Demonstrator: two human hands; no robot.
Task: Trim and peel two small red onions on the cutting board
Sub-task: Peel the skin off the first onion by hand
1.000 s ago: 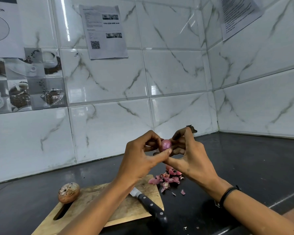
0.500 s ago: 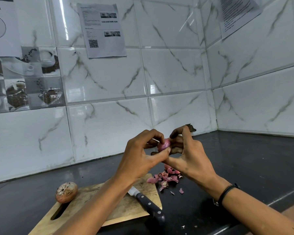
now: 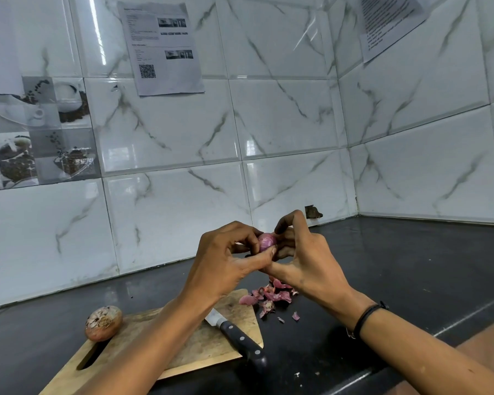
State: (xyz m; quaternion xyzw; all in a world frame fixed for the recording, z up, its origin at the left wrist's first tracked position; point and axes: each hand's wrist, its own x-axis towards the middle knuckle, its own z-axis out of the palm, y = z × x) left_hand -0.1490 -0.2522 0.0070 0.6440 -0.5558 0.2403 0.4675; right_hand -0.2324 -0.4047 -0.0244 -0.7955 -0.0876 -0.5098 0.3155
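Both hands raised above the bench, meeting over the peel heap. Left hand (image 3: 226,260) pinches the small red onion (image 3: 266,241) between thumb and curled fingers. Right hand (image 3: 305,260) closes on it from the other side, fingertips (image 3: 285,227) at its top. The onion sits between the two hands, touching both. Its long axis looks roughly upright; both ends are hidden by fingers, so I cannot confirm they are trimmed. The visible face is glossy pink, judged nearly peeled.

Second onion (image 3: 104,323) lies at the far left corner of the cutting board (image 3: 200,346), dry skin on, untouched. It is down and left of my hands, left hand nearer. Knife (image 3: 240,337) lies across the board's right side, handle toward the bench's front edge, below my left forearm. Peels (image 3: 268,295) on the bench just off the board's far right corner.
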